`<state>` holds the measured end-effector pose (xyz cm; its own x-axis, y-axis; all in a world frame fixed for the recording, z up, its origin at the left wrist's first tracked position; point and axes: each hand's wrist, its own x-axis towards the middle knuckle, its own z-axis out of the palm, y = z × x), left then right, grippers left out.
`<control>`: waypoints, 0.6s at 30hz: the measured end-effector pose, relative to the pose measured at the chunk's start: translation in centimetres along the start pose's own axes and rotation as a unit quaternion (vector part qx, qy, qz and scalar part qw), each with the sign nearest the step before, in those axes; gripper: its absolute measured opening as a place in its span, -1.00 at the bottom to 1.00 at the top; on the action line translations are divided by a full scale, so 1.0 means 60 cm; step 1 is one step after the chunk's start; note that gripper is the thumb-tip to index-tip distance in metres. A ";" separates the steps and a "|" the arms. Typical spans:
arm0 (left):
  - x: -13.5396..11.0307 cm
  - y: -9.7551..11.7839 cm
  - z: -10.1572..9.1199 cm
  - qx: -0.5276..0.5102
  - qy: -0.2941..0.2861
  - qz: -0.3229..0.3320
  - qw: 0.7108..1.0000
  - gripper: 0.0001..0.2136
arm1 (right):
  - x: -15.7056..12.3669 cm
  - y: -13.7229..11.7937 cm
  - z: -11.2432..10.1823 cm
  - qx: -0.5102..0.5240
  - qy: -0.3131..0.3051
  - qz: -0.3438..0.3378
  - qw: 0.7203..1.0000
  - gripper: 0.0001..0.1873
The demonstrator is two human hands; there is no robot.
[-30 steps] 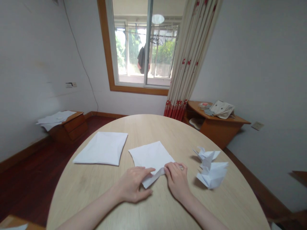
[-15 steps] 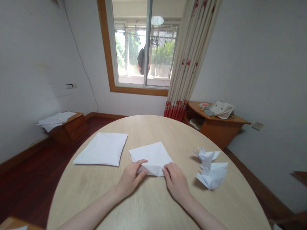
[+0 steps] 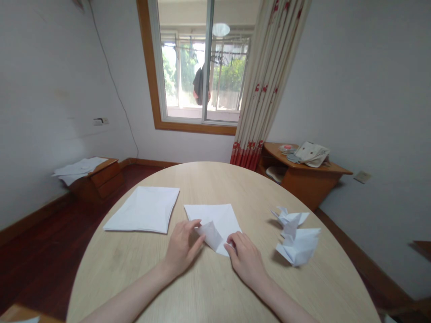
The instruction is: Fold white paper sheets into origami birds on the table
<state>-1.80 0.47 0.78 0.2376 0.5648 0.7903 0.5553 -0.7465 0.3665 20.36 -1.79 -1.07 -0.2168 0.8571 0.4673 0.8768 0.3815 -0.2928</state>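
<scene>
White sheet (image 3: 220,216) lying on the counter (image 3: 208,287), just ahead of both hands and between them. Left hand (image 3: 183,246): thumb and fingers closed on a raised, folded-over flap at the sheet's near corner. Right hand (image 3: 245,259): not gripping, fingers loosely bent, fingertips pressing the sheet's near right edge to the counter. Paper stack (image 3: 143,208) flat on the counter, beyond and left of the left hand. Folded paper figures (image 3: 296,240) to the right of the right hand, apart from it.
</scene>
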 end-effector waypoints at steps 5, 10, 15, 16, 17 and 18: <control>0.002 0.009 -0.005 0.035 -0.011 0.088 0.995 -0.61 | 0.000 -0.002 -0.002 0.016 -0.027 0.017 0.999 -0.91; 0.002 0.015 -0.005 0.064 -0.084 0.143 0.984 -0.76 | -0.001 -0.005 -0.006 0.070 -0.037 0.015 0.997 -0.90; 0.001 0.009 0.001 0.095 -0.131 0.122 0.979 -0.76 | -0.001 -0.016 -0.011 0.153 -0.067 -0.002 0.986 -0.85; 0.001 0.007 0.002 0.104 -0.135 0.118 0.978 -0.75 | -0.001 -0.018 -0.012 0.168 -0.074 -0.006 0.983 -0.83; 0.001 0.005 0.003 0.113 -0.138 0.115 0.977 -0.74 | -0.001 -0.021 -0.013 0.180 -0.081 -0.010 0.980 -0.82; 0.002 0.003 0.004 0.120 -0.140 0.112 0.976 -0.74 | -0.001 -0.023 -0.014 0.189 -0.088 -0.016 0.978 -0.80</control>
<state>-1.46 0.47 0.79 0.5649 0.4959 0.6596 0.6270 -0.7775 0.0476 19.53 -2.64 0.02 -0.3414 0.8760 0.3406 0.6543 0.4817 -0.5830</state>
